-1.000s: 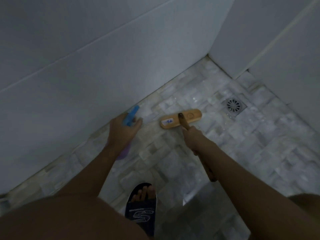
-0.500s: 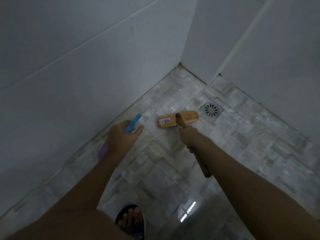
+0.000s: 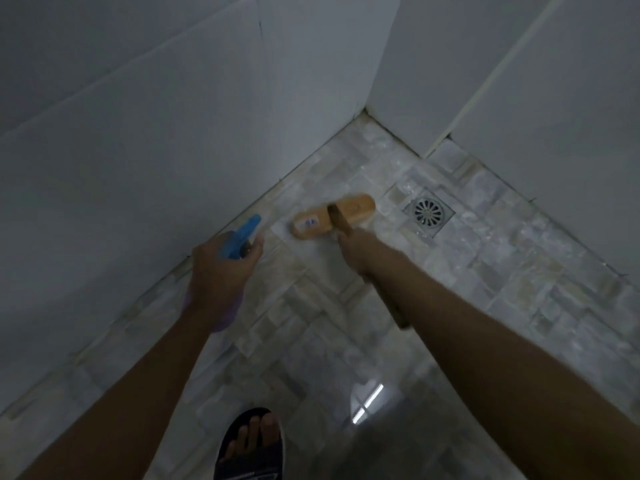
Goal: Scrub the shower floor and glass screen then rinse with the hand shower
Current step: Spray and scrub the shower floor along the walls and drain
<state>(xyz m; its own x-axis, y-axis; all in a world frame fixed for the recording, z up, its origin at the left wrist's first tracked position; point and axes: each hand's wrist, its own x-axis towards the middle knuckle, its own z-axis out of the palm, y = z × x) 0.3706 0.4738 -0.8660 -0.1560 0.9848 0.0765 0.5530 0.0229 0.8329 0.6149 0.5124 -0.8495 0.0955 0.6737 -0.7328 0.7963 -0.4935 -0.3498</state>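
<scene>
The person stands in a dim shower corner, both bare arms stretched down toward the stone-tile floor (image 3: 519, 271). The right hand (image 3: 356, 247) has its grip closed around the dark wooden handle (image 3: 391, 303) of a scrubbing brush; the handle runs back under the forearm toward five o'clock, its end showing below the wrist. The brush head (image 3: 334, 216), pale wood with a small label, lies on the floor just ahead of that hand at about eleven o'clock from it, blurred with motion. The round metal drain (image 3: 428, 213) sits near the brush head at its three o'clock, apart from it.

The left hand (image 3: 221, 268) has its grip closed on a spray bottle (image 3: 242, 237): the blue nozzle pokes out past the fingers toward one o'clock, and a bit of purple body shows beneath the wrist. The nozzle tip is just beside the brush head's left end, at its nine o'clock, not touching it.

White wall tiles (image 3: 173, 133) rise to the left and ahead, meeting in the corner at twelve o'clock from the brush. At the bottom edge, a foot in a dark sandal (image 3: 251, 445) rests on the wet floor.
</scene>
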